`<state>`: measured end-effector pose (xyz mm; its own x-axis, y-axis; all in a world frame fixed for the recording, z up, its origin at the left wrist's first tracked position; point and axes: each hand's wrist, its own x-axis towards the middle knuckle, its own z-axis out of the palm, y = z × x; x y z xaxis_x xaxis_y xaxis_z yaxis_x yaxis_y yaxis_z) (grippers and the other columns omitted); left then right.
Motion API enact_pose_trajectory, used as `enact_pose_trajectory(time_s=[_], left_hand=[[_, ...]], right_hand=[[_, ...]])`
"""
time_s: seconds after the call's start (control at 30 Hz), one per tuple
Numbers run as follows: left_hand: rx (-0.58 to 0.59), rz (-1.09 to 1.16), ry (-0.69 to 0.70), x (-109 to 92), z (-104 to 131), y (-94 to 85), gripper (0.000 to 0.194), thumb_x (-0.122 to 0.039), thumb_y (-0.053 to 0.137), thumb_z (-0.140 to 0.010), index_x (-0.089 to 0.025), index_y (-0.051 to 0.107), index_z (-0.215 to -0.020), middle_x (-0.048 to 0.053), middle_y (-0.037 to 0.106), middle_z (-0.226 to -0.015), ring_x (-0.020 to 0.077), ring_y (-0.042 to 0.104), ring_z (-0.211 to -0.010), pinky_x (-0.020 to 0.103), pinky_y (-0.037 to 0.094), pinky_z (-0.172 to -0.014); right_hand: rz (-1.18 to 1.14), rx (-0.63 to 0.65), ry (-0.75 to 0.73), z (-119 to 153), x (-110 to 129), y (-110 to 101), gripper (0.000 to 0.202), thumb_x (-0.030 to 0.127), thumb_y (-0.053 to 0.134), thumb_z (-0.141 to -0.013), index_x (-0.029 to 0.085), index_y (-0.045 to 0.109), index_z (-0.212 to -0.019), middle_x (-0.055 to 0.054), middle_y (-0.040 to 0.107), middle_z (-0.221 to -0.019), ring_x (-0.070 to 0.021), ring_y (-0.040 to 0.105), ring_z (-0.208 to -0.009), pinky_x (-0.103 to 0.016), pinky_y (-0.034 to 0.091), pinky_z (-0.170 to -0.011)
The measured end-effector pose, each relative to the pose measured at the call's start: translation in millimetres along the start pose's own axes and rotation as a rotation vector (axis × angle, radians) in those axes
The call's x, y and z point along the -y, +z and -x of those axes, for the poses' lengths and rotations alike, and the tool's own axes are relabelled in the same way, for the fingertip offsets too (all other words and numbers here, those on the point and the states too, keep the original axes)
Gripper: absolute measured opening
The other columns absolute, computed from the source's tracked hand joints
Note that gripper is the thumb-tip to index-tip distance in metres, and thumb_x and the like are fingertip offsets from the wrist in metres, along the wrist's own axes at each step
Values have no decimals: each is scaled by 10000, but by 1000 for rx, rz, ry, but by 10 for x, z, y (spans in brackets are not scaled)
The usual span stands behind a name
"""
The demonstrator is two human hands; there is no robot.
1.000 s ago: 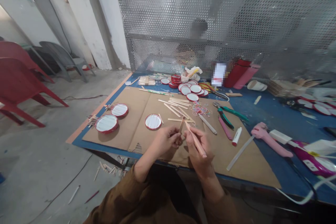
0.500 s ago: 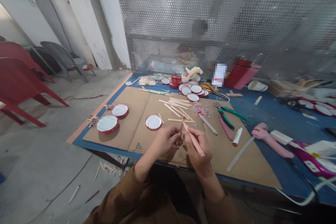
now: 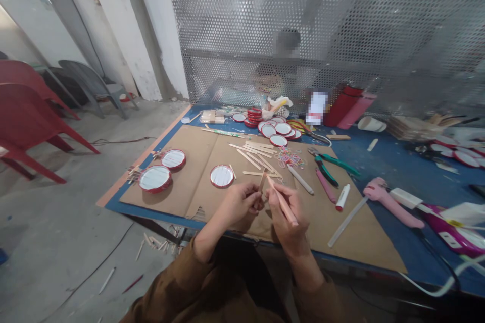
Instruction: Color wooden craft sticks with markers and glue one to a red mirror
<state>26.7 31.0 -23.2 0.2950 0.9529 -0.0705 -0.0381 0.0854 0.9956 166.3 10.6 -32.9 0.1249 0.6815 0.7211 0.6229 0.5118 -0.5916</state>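
My left hand (image 3: 242, 204) pinches a wooden craft stick (image 3: 262, 180) upright over the cardboard sheet (image 3: 200, 156). In my right hand (image 3: 290, 217) is a thick pink pen (image 3: 285, 203), held in a writing grip. Its tip is close to the stick's upper end; whether they touch I cannot tell. Behind my hands lie loose craft sticks (image 3: 257, 147) and a heap of coloured rubber bands (image 3: 291, 157). To the left is a red-rimmed white disc (image 3: 222, 175), with two banjo-like pieces (image 3: 154, 178) farther left.
Green-handled pliers (image 3: 326, 169), a grey pen (image 3: 300, 179), a white marker (image 3: 342, 197) and a pink glue gun (image 3: 392, 202) lie to the right. Red-rimmed lids (image 3: 278, 131) are piled at the back before a perforated metal screen (image 3: 235, 30). A red chair (image 3: 34, 121) stands left.
My right hand and the pink pen have shifted slightly right and down. The stick in my left hand has moved a little, leaning slightly more to the right.
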Motion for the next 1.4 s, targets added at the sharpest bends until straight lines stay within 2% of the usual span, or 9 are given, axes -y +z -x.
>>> enact_pose_trajectory(time_s=[0.3, 0.53, 0.73, 0.9, 1.07, 1.4], left_hand=[[7, -4, -8, -23, 13, 2, 225, -372, 621, -767, -156, 560, -747, -11, 579, -622, 109, 581, -581, 207, 509, -526], [-2, -7, -8, -28, 18, 2, 207, -357, 614, -768, -156, 565, -753, -24, 557, -606, 105, 571, -574, 210, 520, -531], [3, -11, -21, -10, 13, -2, 220, -368, 603, -769, -151, 569, -791, -10, 578, -625, 112, 588, -593, 211, 520, -539], [1, -15, -12, -12, 13, -2, 216, -367, 593, -772, -155, 556, -763, -14, 561, -617, 109, 575, -585, 208, 511, -531], [-1, -24, 0, -5, 8, -2, 225, -379, 588, -766, -156, 560, -761, -18, 551, -620, 106, 564, -579, 215, 520, -533], [-6, -24, 1, 0, 11, -2, 223, -372, 592, -773, -150, 565, -771, -16, 555, -640, 110, 567, -587, 221, 525, -533]], right_hand=[[-10, -14, 10, -2, 7, 7, 140, 267, 608, -891, 180, 631, -999, -74, 739, -842, -180, 718, -742, -294, 584, -656], [-16, 35, -23, -29, 33, -16, 120, 269, 582, -906, 182, 631, -973, -68, 734, -806, -168, 710, -693, -279, 578, -626], [-19, -17, 4, -6, 6, 6, 142, 271, 603, -893, 184, 632, -1002, -66, 736, -822, -181, 715, -722, -301, 583, -656], [-37, 27, 29, -6, 15, 0, 130, 264, 587, -901, 185, 625, -998, -64, 731, -818, -172, 709, -702, -283, 572, -627], [-18, 39, -18, -36, 47, -18, 105, 260, 584, -898, 184, 632, -952, -56, 724, -792, -163, 699, -676, -265, 564, -615], [-38, 49, -66, -27, 23, -3, 122, 241, 585, -903, 177, 623, -998, -59, 720, -819, -157, 697, -689, -256, 562, -607]])
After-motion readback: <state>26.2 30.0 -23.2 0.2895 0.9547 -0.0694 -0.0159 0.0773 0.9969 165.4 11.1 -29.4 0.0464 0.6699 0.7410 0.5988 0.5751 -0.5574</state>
